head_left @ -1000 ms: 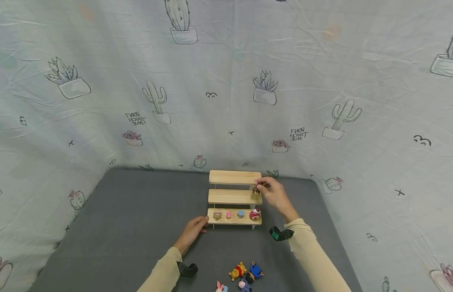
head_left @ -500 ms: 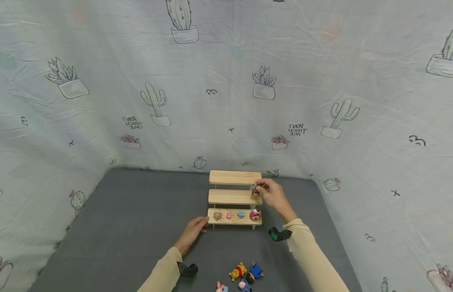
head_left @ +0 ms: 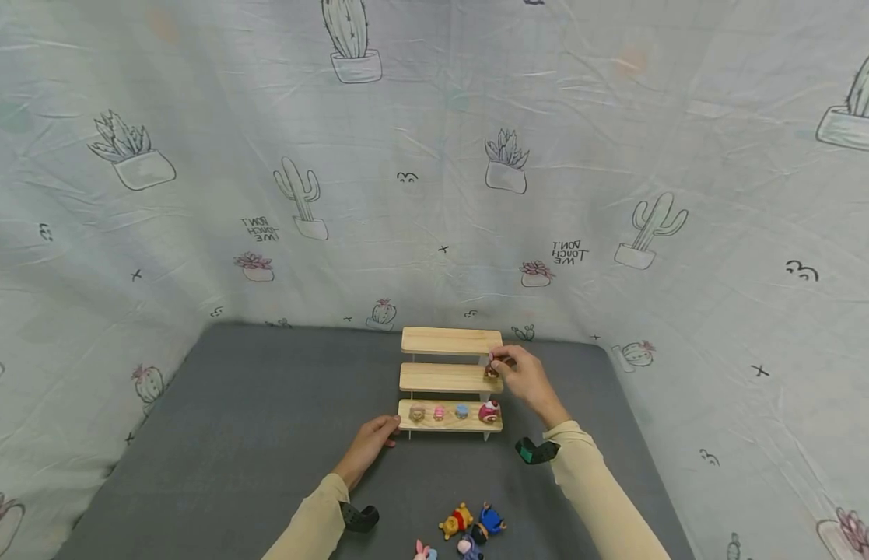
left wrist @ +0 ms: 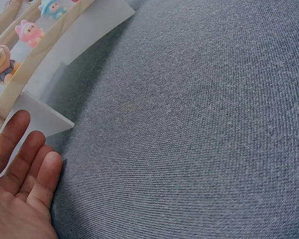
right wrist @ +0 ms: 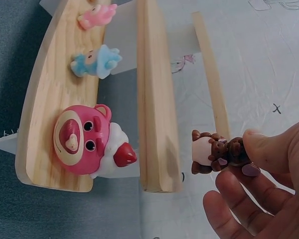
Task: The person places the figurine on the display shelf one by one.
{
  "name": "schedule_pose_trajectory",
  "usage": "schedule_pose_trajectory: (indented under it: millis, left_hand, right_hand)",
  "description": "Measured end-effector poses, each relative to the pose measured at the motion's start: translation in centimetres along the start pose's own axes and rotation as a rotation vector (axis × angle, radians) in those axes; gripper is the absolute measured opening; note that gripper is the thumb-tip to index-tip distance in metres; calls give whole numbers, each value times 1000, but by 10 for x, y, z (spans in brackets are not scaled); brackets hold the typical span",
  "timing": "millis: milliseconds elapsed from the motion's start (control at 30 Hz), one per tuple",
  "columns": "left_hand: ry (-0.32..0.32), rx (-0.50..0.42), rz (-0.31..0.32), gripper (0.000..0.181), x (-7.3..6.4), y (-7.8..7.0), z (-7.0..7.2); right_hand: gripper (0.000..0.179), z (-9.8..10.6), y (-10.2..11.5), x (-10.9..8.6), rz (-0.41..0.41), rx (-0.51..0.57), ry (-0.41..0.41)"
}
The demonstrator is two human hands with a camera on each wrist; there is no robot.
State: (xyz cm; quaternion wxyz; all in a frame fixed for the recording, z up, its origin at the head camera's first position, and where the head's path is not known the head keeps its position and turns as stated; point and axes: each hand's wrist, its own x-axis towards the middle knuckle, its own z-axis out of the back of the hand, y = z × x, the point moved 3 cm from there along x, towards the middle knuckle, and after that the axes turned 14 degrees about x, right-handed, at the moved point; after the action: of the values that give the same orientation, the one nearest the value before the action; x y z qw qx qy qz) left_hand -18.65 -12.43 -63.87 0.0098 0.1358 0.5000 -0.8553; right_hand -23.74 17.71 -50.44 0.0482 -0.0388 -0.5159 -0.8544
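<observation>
My right hand (head_left: 528,377) pinches a small brown bear figurine (right wrist: 209,152) with a pale belly by its head, between thumb and fingers. The figurine is upright at the right end of the middle tier of a wooden three-tier display shelf (head_left: 441,377); whether its feet touch the board cannot be told. At the left end of the bottom tier, my left hand (head_left: 371,443) holds the board's edge, the other fingers loosely extended below. On that tier stand a tan figurine (head_left: 417,413), a pink one (head_left: 439,412), a blue one (head_left: 461,411) and a magenta bear figurine (head_left: 488,411).
Near the table's front lie a yellow bear figurine (head_left: 456,521) in a red top, a blue-clothed figurine (head_left: 488,522), a purple-blue one (head_left: 469,547) and a pink-eared one (head_left: 423,551). A cactus-print curtain (head_left: 434,155) hangs behind the grey table (head_left: 287,389).
My right hand has lowered the brown bear figurine slightly toward the middle tier. The left hand has stayed at the shelf's lower left end.
</observation>
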Motion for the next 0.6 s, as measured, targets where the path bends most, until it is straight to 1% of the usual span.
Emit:
schedule_pose_trajectory:
  millis: [600]
  left_hand:
    - [12,1,-10,49,-3,-1,0]
  right_hand:
    - [25,-2,-5,-4,-10,-14,12]
